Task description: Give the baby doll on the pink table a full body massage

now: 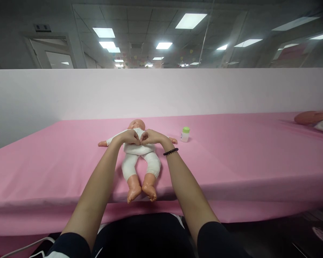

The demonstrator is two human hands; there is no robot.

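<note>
A baby doll (141, 149) in a white cloth suit lies on its back, head away from me and bare feet toward me. Both its arms stretch out sideways. Over its chest my left hand (131, 137) is closed, fingers pinched together at the middle of the suit. My right hand (150, 136), with a dark beaded bracelet (171, 151) on the wrist, pinches at the same spot from the other side. The two hands almost meet. Whatever lies between the fingertips is too small and hidden to make out.
A small clear bottle with a green cap (185, 134) stands right of the doll. A pink sheet (231, 154) covers the table. Another doll (310, 117) lies at the far right edge. Behind the table runs a low white wall (161, 91) with glass above.
</note>
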